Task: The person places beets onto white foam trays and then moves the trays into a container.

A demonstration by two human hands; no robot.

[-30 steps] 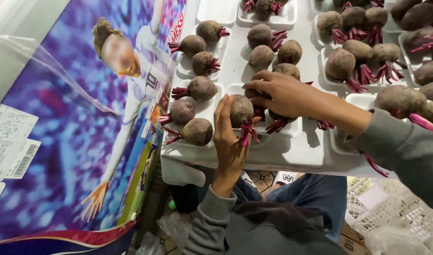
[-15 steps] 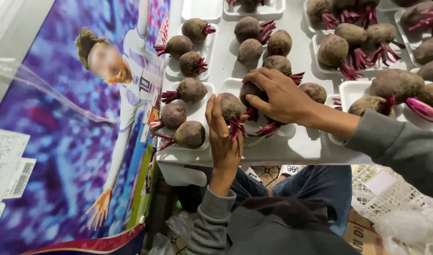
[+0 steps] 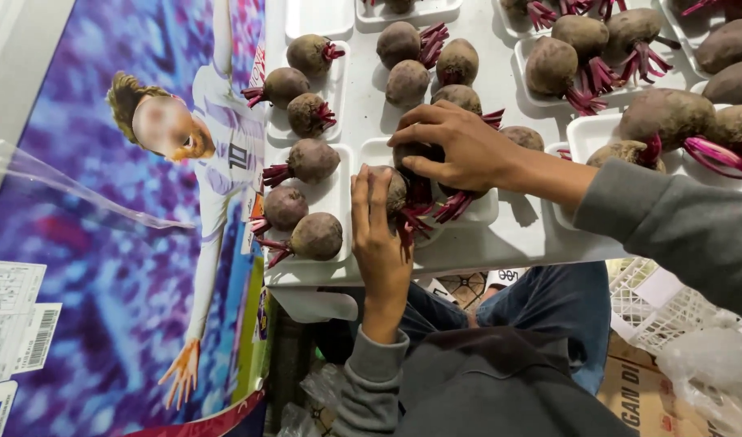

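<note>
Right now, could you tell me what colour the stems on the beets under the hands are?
Magenta-red stems, clearest in the head view.

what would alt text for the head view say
Two hands, left hand and right hand, rest on beets in a white tray on a white table. More trays of beets with magenta stems surround them, and a large purple poster lies to the left.
</note>
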